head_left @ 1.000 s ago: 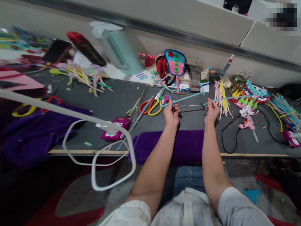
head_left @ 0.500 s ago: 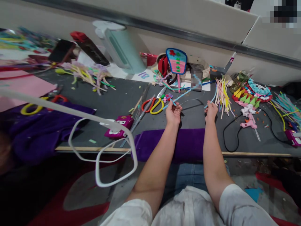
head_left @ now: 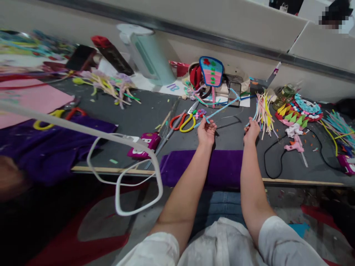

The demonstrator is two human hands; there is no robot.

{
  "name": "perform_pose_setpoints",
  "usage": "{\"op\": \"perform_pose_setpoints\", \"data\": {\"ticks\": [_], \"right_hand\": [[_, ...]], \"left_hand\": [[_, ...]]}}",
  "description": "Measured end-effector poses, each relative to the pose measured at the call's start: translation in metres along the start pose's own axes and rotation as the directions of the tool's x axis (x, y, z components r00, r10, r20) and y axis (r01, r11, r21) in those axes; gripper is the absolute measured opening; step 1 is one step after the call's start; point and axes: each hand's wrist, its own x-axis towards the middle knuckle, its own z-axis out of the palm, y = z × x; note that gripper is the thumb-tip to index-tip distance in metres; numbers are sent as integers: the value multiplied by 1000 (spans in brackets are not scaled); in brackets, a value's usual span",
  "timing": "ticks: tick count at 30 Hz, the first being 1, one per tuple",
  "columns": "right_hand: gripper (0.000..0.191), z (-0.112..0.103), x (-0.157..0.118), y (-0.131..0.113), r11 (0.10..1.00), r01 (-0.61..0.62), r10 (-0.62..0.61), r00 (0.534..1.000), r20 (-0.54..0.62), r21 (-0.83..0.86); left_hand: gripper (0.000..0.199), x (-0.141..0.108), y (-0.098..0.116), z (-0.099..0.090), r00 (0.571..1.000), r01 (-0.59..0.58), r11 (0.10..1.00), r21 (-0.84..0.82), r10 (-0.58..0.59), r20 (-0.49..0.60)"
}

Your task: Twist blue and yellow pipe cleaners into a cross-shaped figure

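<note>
A light blue pipe cleaner (head_left: 223,108), forked at its far end, is gripped near its lower end by my left hand (head_left: 207,132). It slants up and right past the dark phone (head_left: 234,95). My right hand (head_left: 251,132), off to the right, is pinched closed on a short light blue pipe cleaner (head_left: 247,125), mostly hidden by the fingers. Close to that hand lies a bundle of pastel pipe cleaners (head_left: 264,112). Scissors with red and yellow handles (head_left: 188,123) rest left of my left hand, beside small pompoms (head_left: 200,113).
Under my forearms a folded purple cloth (head_left: 226,166) lies along the table edge. A pink glue gun (head_left: 296,143) with a looping black cord is at the right. A white looped frame (head_left: 159,177) crosses the left foreground. A pale green pitcher-like appliance (head_left: 155,59) stands behind.
The right hand has turned slightly, and less of its blue piece shows. Its left counterpart still grips the forked pipe cleaner, now angled a little differently. The whole view has shifted slightly.
</note>
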Motion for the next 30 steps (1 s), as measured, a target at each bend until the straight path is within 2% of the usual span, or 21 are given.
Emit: {"op": "perform_pose_setpoints", "data": {"ticks": [4,10,16,19,21,23,25,30], "right_hand": [[22,-3,-1,-3,998,36,-36,999,-19,43],[17,-8,0,-4,981,-17,29,998,-62,192],[14,-11,1,-5,973,-57,69,997,-47,224],[14,-9,-1,-7,971,-59,58,998,12,231],[15,-5,-6,-8,979,-47,25,993,114,198],[18,1,-12,-9,990,-6,-25,976,218,139],[19,6,-18,-10,994,83,-99,960,260,73],[22,10,-24,-8,933,350,-331,926,185,-82]], "left_hand": [[17,-1,0,0,1000,3,1000,-8,-2,14],[16,0,-2,-1,999,4,1000,16,-5,32],[17,-1,-2,-1,999,0,1000,22,-1,35],[16,-2,-2,0,999,-1,999,33,0,39],[15,-3,-2,1,999,-2,999,41,0,40],[13,-3,-2,1,999,0,999,46,-2,39],[12,-4,-1,1,999,0,999,46,-2,39],[12,-5,0,1,999,13,1000,23,-14,49]]}}
